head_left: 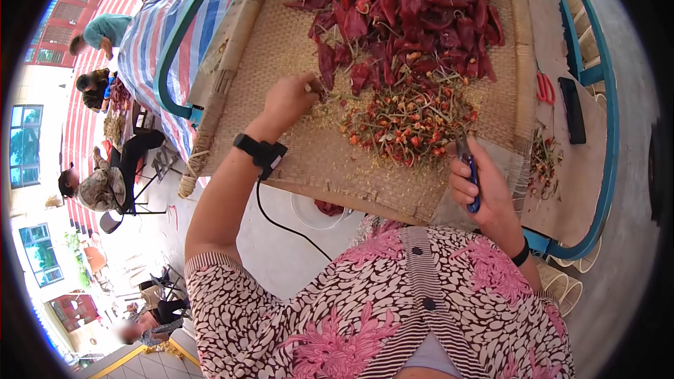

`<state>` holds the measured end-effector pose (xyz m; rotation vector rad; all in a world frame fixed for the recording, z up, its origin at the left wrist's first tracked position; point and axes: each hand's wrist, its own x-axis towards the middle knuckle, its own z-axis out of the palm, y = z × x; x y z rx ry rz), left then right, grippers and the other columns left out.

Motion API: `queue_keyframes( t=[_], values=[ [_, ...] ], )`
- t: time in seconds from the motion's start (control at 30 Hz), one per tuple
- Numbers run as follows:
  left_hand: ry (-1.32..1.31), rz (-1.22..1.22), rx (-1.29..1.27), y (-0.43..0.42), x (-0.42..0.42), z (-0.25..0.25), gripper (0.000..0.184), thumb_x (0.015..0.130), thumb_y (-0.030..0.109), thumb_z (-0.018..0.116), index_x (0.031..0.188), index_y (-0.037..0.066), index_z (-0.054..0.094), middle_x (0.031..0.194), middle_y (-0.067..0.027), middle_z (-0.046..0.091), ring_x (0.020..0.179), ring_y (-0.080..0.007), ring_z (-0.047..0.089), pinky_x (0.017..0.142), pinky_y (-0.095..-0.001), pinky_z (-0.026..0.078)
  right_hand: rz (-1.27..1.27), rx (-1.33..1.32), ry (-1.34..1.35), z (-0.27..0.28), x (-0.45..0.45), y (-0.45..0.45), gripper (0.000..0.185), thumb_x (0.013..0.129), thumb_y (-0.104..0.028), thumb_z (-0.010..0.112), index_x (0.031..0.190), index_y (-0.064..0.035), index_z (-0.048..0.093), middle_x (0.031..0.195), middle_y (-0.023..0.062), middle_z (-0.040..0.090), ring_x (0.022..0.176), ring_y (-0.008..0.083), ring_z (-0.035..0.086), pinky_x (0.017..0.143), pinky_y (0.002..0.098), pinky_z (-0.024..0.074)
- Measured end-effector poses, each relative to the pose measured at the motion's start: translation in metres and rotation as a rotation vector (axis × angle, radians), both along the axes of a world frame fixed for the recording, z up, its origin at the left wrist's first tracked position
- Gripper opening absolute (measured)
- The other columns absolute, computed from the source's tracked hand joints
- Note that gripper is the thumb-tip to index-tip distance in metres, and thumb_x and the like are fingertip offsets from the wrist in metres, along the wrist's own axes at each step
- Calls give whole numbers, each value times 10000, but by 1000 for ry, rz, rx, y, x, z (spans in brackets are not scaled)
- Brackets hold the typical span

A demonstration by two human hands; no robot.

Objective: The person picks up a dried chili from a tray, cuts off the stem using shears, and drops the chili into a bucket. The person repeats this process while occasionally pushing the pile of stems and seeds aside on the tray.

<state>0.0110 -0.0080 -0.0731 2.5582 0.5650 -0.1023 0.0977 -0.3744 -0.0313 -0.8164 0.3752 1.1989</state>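
On a woven tray [270, 49] lies a heap of dried red peppers [414, 14], with a smaller pile of cut stems and pepper tops [411, 123] below it. My left hand [289, 102] is over the tray at the left of the piles, its fingers bent together near scattered seeds [344, 109]; what they hold, if anything, is too small to name. My right hand [484, 182] is wrapped round blue-handled scissors [472, 179] at the tray's near right, with the blades pointing at the stems.
A teal metal frame [609, 147] surrounds the tray. Red-handled scissors [545, 88] and a black phone [573, 111] lie on the board at the right. Below the tray stands a bowl [302, 212]. Several people are at the left, one seated [102, 186].
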Motion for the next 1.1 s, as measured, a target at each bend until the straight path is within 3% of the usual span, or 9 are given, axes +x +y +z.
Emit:
queue_keyframes(
  t=[0.1, 0.3, 0.5, 0.7, 0.83, 0.93, 1.03, 1.1],
  values=[
    [-56, 136, -182, 5, -2, 5, 157, 749, 158, 670, 865, 53, 681, 773, -147, 672, 757, -286, 669, 679, -407, 506, 14, -4, -11, 0, 0, 0, 374, 1022, -392, 433, 1111, -53, 563, 638, -57, 422, 424, 34, 351, 368, 205, 290],
    [-131, 98, 48, 37, -5, 6, 239, 751, 199, 686, 919, 30, 707, 755, -161, 668, 735, -242, 664, 687, -366, 504, 25, -15, -11, -2, 0, 1, 359, 1020, -396, 437, 1096, -74, 576, 636, -56, 421, 426, 34, 353, 367, 203, 292],
    [-167, 151, -103, 42, 32, 5, 306, 761, 273, 713, 874, -11, 706, 806, -202, 685, 776, -312, 674, 730, -399, 514, 35, -24, -2, -4, 0, 2, 364, 1017, -402, 440, 1091, -75, 583, 639, -54, 419, 427, 35, 354, 366, 202, 293],
    [-45, 180, -8, 29, 64, -18, 526, 728, 418, 770, 821, -91, 675, 785, -266, 665, 749, -351, 670, 694, -445, 497, 17, -13, -3, 0, 0, 1, 390, 1021, -399, 431, 1097, -44, 574, 643, -53, 421, 432, 34, 355, 369, 202, 294],
    [170, 250, -102, 32, 67, -12, 475, 724, 374, 794, 794, -79, 670, 728, -170, 640, 639, -221, 603, 596, -383, 457, 0, -7, -1, 2, 0, 1, 390, 1023, -398, 426, 1103, -44, 569, 645, -54, 422, 434, 34, 357, 374, 202, 295],
    [71, 227, -239, 39, 61, -17, 387, 734, 304, 788, 786, -58, 659, 692, -109, 610, 618, -186, 570, 550, -345, 433, -6, -7, 3, 2, 0, 0, 387, 1025, -396, 424, 1107, -45, 565, 643, -55, 420, 434, 35, 357, 376, 203, 294],
    [-29, 330, -283, 24, 47, 3, 340, 699, 234, 785, 758, -79, 667, 642, -112, 625, 553, -186, 581, 516, -377, 448, 28, -30, -61, 4, 0, 2, 374, 1028, -386, 416, 1109, -50, 560, 651, -51, 420, 434, 35, 354, 383, 202, 290],
    [-74, 284, -473, 13, 35, 10, 280, 723, 195, 770, 823, -50, 678, 684, -74, 633, 603, -138, 575, 535, -326, 442, 77, -79, -221, 11, -3, 3, 369, 1030, -385, 411, 1097, -54, 559, 659, -48, 420, 438, 32, 352, 395, 198, 288]
  ],
)
